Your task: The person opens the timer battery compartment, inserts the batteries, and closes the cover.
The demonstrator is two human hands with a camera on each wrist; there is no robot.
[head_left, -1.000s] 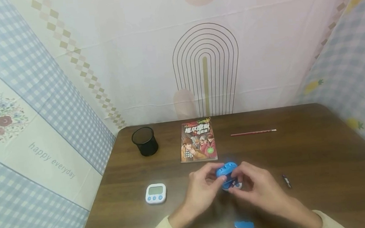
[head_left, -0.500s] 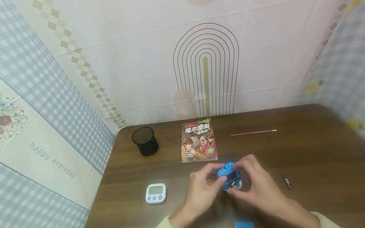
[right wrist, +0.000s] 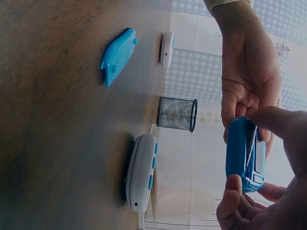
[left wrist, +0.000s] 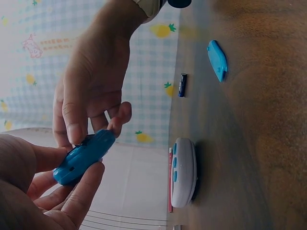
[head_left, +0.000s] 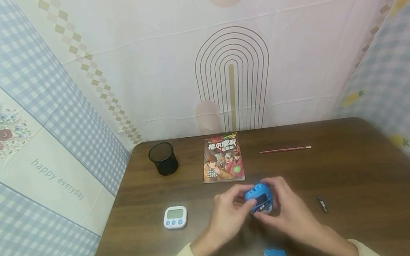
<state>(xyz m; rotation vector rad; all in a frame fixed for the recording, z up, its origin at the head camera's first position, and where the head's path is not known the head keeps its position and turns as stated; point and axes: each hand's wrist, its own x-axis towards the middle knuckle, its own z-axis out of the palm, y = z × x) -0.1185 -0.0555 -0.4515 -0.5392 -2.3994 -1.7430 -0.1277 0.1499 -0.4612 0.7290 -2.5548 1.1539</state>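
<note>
Both hands hold a small blue battery-powered device (head_left: pixel 263 190) above the table, its battery compartment uncovered. My left hand (head_left: pixel 228 210) grips its left side, the thumb on the near face. On the other side my right hand (head_left: pixel 292 213) pinches it between fingers and thumb. A battery (head_left: pixel 262 208) lies in the lower part of the compartment; whether it is fully seated I cannot tell. The right wrist view shows the device (right wrist: pixel 235 148) edge-on. On the table below is a white timer (left wrist: pixel 187 172) with blue buttons, mostly hidden by the hands in the head view.
A blue battery cover (head_left: pixel 274 253) lies near the front edge, and a loose battery (head_left: pixel 322 204) to the right. Another white timer (head_left: pixel 174 217) is at left. Farther back are a black mesh pen cup (head_left: pixel 166 162), a book (head_left: pixel 224 162) and a red pencil (head_left: pixel 285 149).
My right fingers have drawn back from the compartment to the device's right edge. More of the compartment and the battery in it shows. My left hand has hardly moved.
</note>
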